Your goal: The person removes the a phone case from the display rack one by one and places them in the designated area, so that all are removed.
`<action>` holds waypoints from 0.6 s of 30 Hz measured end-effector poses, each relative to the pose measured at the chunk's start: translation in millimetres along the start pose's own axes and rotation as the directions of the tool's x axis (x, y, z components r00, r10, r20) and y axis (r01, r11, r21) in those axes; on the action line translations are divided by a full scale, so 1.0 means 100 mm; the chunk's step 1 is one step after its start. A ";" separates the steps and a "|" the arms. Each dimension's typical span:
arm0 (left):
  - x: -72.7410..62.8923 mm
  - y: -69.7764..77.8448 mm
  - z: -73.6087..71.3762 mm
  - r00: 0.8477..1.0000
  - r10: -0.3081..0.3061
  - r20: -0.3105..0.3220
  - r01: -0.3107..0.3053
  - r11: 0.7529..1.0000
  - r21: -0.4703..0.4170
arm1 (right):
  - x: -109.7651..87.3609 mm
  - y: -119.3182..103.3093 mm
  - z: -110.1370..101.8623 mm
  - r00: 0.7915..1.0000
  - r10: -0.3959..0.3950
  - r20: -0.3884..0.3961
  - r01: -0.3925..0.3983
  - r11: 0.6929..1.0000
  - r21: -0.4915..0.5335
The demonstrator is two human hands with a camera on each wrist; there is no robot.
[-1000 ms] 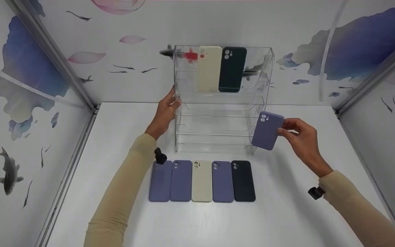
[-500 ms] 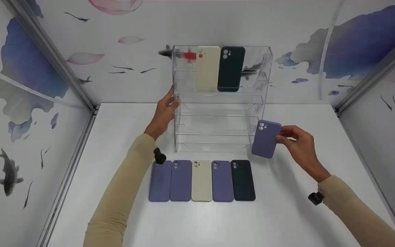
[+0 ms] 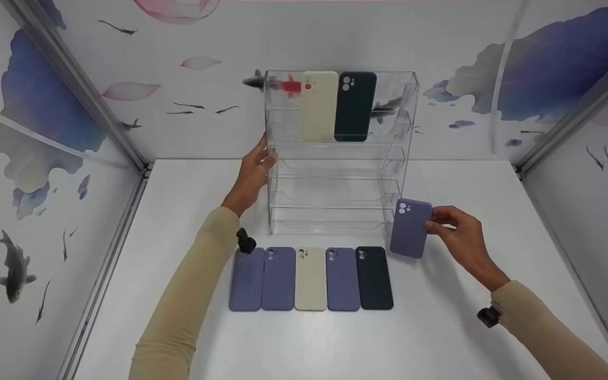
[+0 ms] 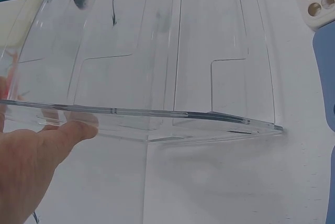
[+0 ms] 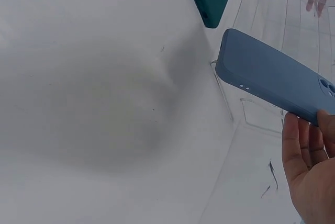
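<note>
A clear acrylic rack (image 3: 330, 190) stands at the back of the white table. My left hand (image 3: 251, 177) rests against its left side panel, and in the left wrist view the thumb (image 4: 81, 129) touches the panel's outer face. Beyond the rack's front right corner, my right hand (image 3: 462, 235) pinches a lavender phone case (image 3: 411, 229) by its right edge, camera cutouts at the top. In the right wrist view the phone case (image 5: 275, 72) is held above the table. A cream case (image 3: 319, 105) and a dark green case (image 3: 355, 105) lean in the top tier.
Before the rack lies a row of phone cases: lavender cases (image 3: 279, 278), a cream one (image 3: 311, 279) and a dark green one (image 3: 374, 278) at its right end. Printed side walls (image 3: 24, 200) and a back wall (image 3: 219, 31) enclose the table (image 3: 304, 348).
My right hand has lowered the lavender case toward the table front, from beside the rack's lower tiers to near its front right corner. The left hand stays at the rack.
</note>
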State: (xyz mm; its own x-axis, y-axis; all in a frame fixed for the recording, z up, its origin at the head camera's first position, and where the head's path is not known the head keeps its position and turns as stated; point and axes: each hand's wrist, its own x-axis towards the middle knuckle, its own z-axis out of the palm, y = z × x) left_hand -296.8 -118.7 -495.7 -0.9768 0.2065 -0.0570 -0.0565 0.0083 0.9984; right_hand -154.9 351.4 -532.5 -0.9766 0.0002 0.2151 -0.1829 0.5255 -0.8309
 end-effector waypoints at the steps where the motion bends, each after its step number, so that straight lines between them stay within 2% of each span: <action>1: 0.00 0.00 0.00 1.000 0.000 -0.001 0.000 1.000 -0.002 | -0.01 0.01 0.01 1.000 0.006 0.004 -0.006 1.000 -0.004; 6: 0.01 0.01 0.01 1.000 -0.002 -0.009 0.002 1.000 -0.010 | -0.07 0.05 0.03 1.000 0.021 0.024 -0.020 0.999 -0.034; 12: 0.02 0.02 0.01 1.000 0.014 0.003 -0.014 1.000 -0.006 | -0.12 0.10 0.04 0.998 0.049 0.039 -0.048 0.999 -0.023; 18: 0.02 0.02 0.00 1.000 -0.005 -0.005 0.005 1.000 0.017 | -0.15 0.17 0.07 0.996 0.059 0.061 -0.058 0.998 -0.018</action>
State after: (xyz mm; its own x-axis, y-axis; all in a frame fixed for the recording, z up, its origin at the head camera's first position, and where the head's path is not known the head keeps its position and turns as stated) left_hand -298.6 -118.5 -494.1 -0.9775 0.2017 -0.0616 -0.0576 0.0261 0.9980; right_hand -144.5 354.4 -553.6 -0.9907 -0.0210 0.1341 -0.1241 0.5403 -0.8323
